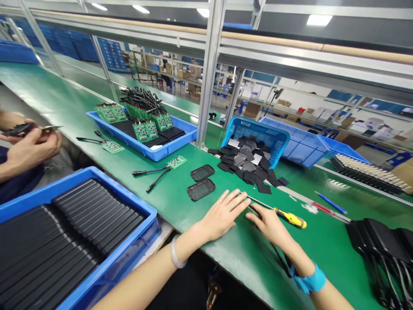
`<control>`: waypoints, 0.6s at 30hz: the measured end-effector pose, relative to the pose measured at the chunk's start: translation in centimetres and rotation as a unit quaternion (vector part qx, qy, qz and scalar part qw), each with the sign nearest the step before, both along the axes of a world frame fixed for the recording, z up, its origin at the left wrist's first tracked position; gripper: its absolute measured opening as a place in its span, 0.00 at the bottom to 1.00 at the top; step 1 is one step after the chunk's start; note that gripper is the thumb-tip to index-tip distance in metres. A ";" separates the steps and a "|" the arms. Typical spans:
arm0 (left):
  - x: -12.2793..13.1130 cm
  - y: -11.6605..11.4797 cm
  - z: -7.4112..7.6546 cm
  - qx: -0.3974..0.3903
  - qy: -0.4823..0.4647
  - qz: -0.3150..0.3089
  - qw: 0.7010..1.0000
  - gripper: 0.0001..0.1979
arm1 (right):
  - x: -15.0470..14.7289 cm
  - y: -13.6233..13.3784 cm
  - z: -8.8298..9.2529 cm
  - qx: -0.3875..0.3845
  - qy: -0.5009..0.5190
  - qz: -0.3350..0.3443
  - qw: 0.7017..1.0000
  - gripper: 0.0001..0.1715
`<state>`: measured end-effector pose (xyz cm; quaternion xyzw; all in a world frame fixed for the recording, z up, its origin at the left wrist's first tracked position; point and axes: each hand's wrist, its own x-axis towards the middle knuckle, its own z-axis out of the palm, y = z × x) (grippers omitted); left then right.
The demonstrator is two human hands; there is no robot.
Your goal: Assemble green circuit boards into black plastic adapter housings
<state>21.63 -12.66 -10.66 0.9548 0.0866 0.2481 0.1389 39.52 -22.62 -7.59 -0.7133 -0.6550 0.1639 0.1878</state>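
My left hand (222, 215) lies flat with its fingers stretched out, low over the green bench; what is under the palm is hidden. Close beside it, my right hand (269, 224) has curled fingers at a dark object, mostly covered, so its kind cannot be told. A black cable (281, 259) runs beneath the right wrist. Just beyond both hands lies a yellow-and-black screwdriver (290, 218), its shaft pointing left. Two black plastic case halves (201, 189) rest left of my fingers. Further left is a green circuit board (176, 162) with two black leads.
A tipped blue basket (280, 137) spills dark square pads (248, 159). Blue trays hold black cases (97, 211) and wired boards (145, 130). A blue pen (332, 202) and stacked black cases (380, 241) are right. Another person's hands (35, 146) work at left. A metal post (209, 73) stands ahead.
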 end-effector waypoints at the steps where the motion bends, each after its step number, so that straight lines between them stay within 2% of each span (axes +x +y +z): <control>1: -0.2 0.2 0.0 -0.024 -0.017 0.038 0.999 0.41 | 0.5 0.8 0.4 0.014 -0.040 -0.019 0.999 0.12; 4: -1.0 0.8 0.1 -0.119 -0.066 0.123 0.983 0.39 | 1.9 3.3 1.2 0.049 -0.129 -0.062 0.989 0.11; 7: -1.6 1.1 -0.1 -0.188 -0.090 0.156 0.965 0.36 | 2.9 5.5 1.0 0.057 -0.166 -0.073 0.982 0.10; 12: -1.8 1.5 -0.4 -0.225 -0.102 0.153 0.957 0.29 | 3.8 6.9 1.2 0.061 -0.115 -0.100 0.986 0.07; 14: -1.1 1.6 -0.4 -0.283 -0.103 0.139 0.944 0.28 | 3.7 6.4 1.9 0.075 -0.057 -0.108 0.990 0.04; 16: 0.3 1.6 -0.2 -0.398 -0.120 0.109 0.903 0.28 | 3.1 5.3 2.6 0.072 0.028 -0.095 0.992 0.12; 18: 2.3 1.4 0.3 -0.536 -0.159 0.055 0.827 0.28 | 2.2 4.1 2.7 0.055 0.111 -0.063 0.990 0.20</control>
